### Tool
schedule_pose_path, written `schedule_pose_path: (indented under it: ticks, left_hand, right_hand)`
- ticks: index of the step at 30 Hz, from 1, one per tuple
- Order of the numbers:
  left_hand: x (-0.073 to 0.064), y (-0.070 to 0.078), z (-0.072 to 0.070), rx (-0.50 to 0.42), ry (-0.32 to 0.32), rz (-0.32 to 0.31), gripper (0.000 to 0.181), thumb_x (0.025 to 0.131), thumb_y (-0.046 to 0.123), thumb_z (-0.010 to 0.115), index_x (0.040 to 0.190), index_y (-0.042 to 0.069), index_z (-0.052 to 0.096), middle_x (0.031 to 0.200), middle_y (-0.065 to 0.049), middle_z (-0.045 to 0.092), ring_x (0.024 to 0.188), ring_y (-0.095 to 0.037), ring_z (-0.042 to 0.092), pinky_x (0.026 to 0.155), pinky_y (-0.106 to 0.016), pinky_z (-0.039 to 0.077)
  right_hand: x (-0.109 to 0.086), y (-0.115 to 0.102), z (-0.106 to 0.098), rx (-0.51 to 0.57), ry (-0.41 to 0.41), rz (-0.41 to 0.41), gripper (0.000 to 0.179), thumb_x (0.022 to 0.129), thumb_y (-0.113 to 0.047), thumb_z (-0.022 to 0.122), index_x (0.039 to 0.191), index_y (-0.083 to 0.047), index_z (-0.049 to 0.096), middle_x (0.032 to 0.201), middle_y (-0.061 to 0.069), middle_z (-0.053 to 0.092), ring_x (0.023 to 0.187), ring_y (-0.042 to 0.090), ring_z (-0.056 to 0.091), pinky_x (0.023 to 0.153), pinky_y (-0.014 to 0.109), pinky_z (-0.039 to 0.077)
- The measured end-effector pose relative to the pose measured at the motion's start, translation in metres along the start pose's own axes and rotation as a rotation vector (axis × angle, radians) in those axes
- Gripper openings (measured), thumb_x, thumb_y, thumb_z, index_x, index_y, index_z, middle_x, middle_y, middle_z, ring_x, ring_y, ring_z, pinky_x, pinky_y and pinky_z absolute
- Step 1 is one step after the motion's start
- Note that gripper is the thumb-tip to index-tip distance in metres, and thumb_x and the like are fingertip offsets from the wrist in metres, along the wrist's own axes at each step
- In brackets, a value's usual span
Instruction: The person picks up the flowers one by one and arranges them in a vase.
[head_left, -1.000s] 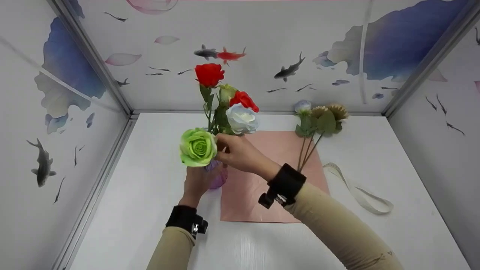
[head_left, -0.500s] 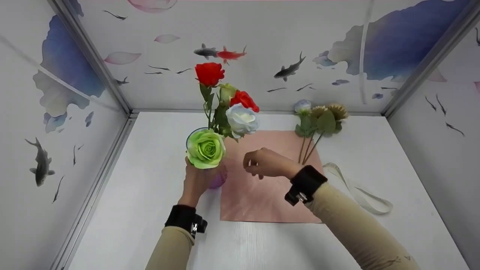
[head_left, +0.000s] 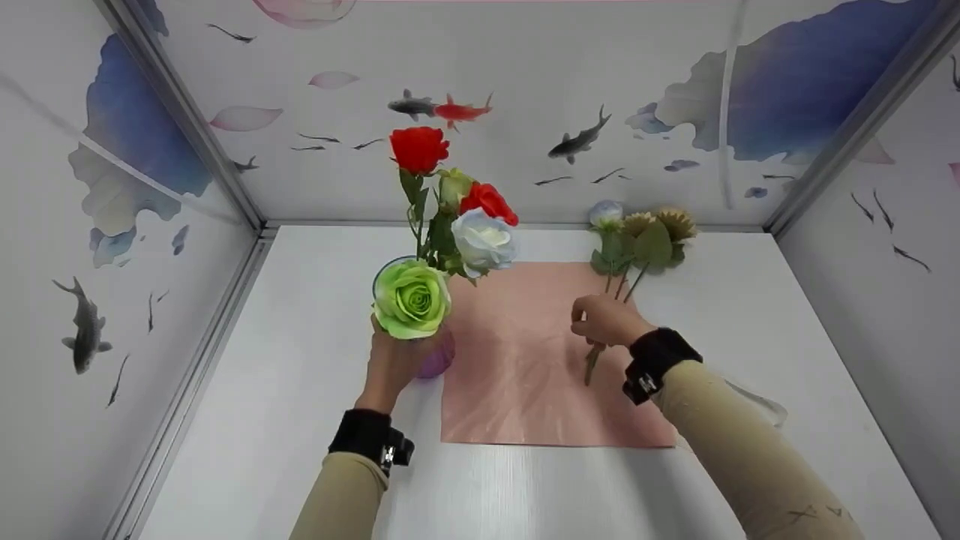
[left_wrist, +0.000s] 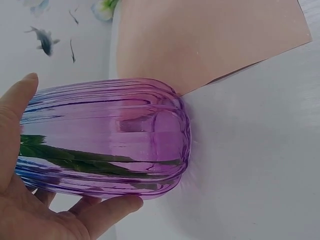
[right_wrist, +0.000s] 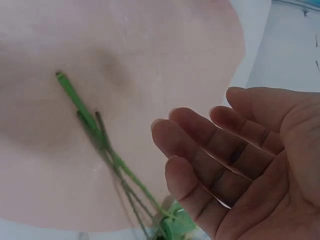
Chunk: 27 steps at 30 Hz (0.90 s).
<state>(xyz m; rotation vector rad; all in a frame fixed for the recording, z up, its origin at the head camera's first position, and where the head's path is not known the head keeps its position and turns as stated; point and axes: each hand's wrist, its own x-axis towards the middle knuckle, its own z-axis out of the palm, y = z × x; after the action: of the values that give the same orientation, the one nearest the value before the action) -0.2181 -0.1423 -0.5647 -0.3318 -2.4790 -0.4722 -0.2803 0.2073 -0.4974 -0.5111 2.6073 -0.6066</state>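
My left hand (head_left: 394, 367) grips a ribbed glass vase (left_wrist: 100, 125), purple at its base and bluish toward the top. Green stems show through its glass. From the vase rise a tall red rose (head_left: 418, 150), another red flower (head_left: 489, 202), a pale blue-white rose (head_left: 484, 241) and a large green rose (head_left: 412, 298) leaning toward me. To the right, my right hand (head_left: 611, 321) hovers over several flower stems (right_wrist: 122, 170), holding nothing, its fingers loosely bent. Those stems lead to a pale blue flower (head_left: 605, 213) and brownish-yellow flowers (head_left: 675, 223) at the back.
A pink sheet of wrapping paper (head_left: 517, 405) lies on the white table (head_left: 300, 337), under the stems. A cream ribbon (head_left: 761, 405) lies at the right, partly hidden by my sleeve. Printed walls with metal-framed corners enclose the table.
My right hand has left the green rose and moved right, to above the loose stems. The green rose has shifted slightly right. My left hand stays on the vase.
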Motion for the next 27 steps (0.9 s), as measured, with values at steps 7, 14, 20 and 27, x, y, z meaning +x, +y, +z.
schedule_pose_path:
  ticks: [7,14,20,27]
  left_hand:
    - [-0.001,0.001,-0.005,-0.217,-0.042,-0.182,0.049,0.086,0.020,0.081,0.121,-0.005,0.058,0.110,-0.027,0.065,0.092,-0.054,0.067,0.083,-0.063,0.053]
    - [-0.002,0.002,-0.007,-0.210,-0.094,-0.202,0.048,0.090,0.018,0.077,0.127,-0.004,0.055,0.115,-0.028,0.062,0.099,-0.054,0.065,0.082,-0.064,0.054]
    - [-0.003,0.004,-0.008,-0.275,-0.114,-0.290,0.061,0.089,0.020,0.078,0.135,-0.007,0.048,0.122,-0.033,0.056,0.105,-0.056,0.062,0.081,-0.066,0.054]
    - [-0.004,0.002,-0.005,-0.264,-0.055,-0.232,0.061,0.086,0.019,0.079,0.130,-0.010,0.048,0.118,-0.032,0.059,0.103,-0.054,0.064,0.088,-0.064,0.051]
  right_hand:
    - [-0.004,0.036,-0.006,0.041,0.012,0.121,0.024,0.100,-0.013,0.058,0.115,0.005,0.063,0.087,0.020,0.070,0.072,0.033,0.070,0.054,0.030,0.049]
    - [-0.001,0.063,-0.009,-0.004,0.097,0.131,0.027,0.098,-0.013,0.057,0.116,0.006,0.062,0.108,0.026,0.066,0.091,0.037,0.065,0.075,0.047,0.053]
    - [0.000,0.073,-0.010,0.032,0.113,0.121,0.041,0.100,-0.013,0.056,0.132,0.012,0.054,0.128,0.035,0.058,0.118,0.049,0.055,0.098,0.060,0.046]
    - [0.001,0.077,-0.010,0.038,0.059,0.116,0.049,0.101,-0.015,0.051,0.143,0.012,0.047,0.139,0.038,0.051,0.128,0.053,0.048,0.106,0.062,0.041]
